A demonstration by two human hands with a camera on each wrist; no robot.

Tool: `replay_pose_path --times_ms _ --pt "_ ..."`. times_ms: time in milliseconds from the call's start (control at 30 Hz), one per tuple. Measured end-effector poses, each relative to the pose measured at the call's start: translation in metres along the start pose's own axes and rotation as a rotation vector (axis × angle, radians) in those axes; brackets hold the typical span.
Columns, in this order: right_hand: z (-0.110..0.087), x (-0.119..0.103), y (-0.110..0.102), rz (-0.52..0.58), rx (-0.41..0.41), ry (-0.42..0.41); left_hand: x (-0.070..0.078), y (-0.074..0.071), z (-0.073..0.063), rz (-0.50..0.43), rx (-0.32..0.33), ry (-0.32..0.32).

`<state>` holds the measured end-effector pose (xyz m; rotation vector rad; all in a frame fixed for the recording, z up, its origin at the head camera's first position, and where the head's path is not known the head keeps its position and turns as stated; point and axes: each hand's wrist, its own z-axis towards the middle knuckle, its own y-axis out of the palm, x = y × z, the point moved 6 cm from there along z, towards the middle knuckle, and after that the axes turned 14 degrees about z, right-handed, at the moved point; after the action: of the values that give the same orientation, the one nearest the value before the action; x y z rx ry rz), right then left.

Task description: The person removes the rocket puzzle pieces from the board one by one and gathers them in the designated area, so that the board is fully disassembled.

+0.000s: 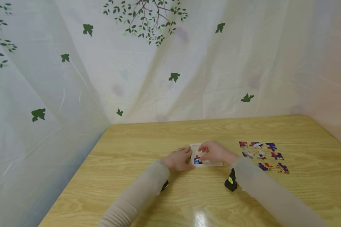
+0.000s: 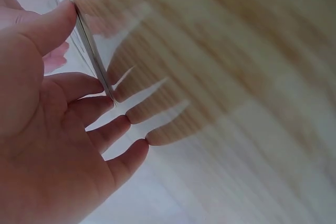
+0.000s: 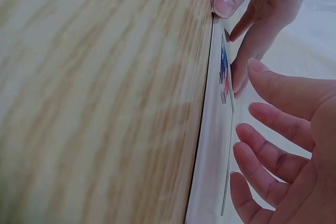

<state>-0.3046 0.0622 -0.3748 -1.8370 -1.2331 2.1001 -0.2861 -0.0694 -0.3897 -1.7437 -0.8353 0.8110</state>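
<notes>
A shallow white puzzle tray (image 1: pixel 211 163) lies flat on the table, with a blue and red jigsaw piece (image 1: pixel 197 160) in its near left corner. My left hand (image 1: pixel 178 160) rests along the tray's left side, its thumb at the near corner and its fingers touching the edge and tabletop. Over the tray hovers my right hand (image 1: pixel 216 152), fingers loosely bent and apart. The right wrist view shows nothing between the fingers of the right hand (image 3: pixel 283 145); the jigsaw piece (image 3: pixel 224 66) stands slightly proud of the tray near its thumb.
Several loose jigsaw pieces (image 1: pixel 261 154) lie spread in rows on the wooden table (image 1: pixel 130 148), right of the tray and beyond the right forearm. A pale cloth (image 1: pixel 147 94) with green leaf prints hangs behind and at the sides of the table.
</notes>
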Motion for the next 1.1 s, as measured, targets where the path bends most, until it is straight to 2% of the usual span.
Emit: replay_pose_path --times_ms 200,433,600,1000,1100 --pt "0.006 0.001 0.006 0.011 -0.018 0.025 0.000 -0.001 0.000 0.011 0.019 0.004" --pt "0.010 -0.004 0.011 -0.078 -0.003 -0.055 0.001 -0.003 0.000 0.014 0.060 0.009" --pt "0.010 -0.007 0.015 -0.106 0.005 -0.076 0.001 -0.002 0.001 0.016 0.077 0.015" --pt "0.012 -0.005 0.018 -0.131 0.001 -0.079 0.002 -0.003 -0.001 0.010 0.084 0.010" --pt "0.013 -0.003 0.019 -0.123 -0.005 -0.057 0.002 -0.002 -0.001 0.005 0.073 0.007"
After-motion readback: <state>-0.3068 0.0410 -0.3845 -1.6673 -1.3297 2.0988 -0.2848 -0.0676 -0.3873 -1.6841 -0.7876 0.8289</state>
